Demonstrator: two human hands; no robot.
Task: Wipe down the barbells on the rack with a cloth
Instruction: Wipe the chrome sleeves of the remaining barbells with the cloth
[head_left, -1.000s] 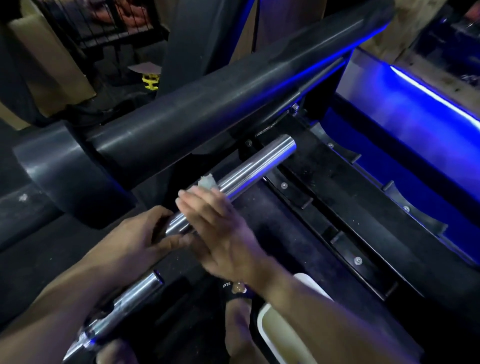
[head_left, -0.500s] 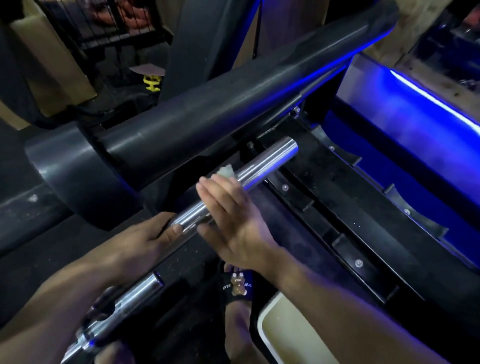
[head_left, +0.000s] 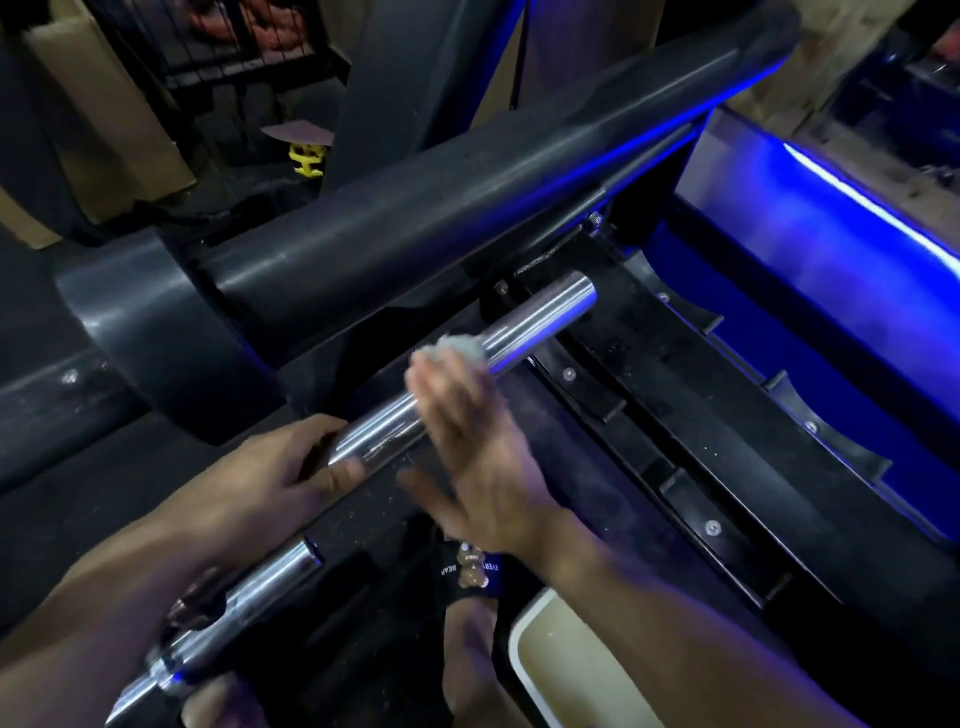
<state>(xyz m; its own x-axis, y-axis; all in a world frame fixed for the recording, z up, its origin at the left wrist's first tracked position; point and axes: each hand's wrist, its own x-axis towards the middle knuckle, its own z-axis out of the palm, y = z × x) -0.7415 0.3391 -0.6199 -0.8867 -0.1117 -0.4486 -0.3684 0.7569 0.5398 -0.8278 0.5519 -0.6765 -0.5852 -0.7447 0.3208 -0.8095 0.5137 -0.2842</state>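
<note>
I see the black rack (head_left: 691, 415) running diagonally under a thick dark padded beam (head_left: 441, 208), lit blue along its right side. On it lies the barbell (head_left: 540, 317), its chrome sleeve bright and streaked with reflections, the blunt end pointing up-right. My right hand (head_left: 467, 457), fingers fairly straight and blurred, presses a small pale cloth (head_left: 457, 349) onto the sleeve; since a second ago it has slid further up toward the bar's end. My left hand (head_left: 270, 478) still curls around the bar lower down, steadying it there.
</note>
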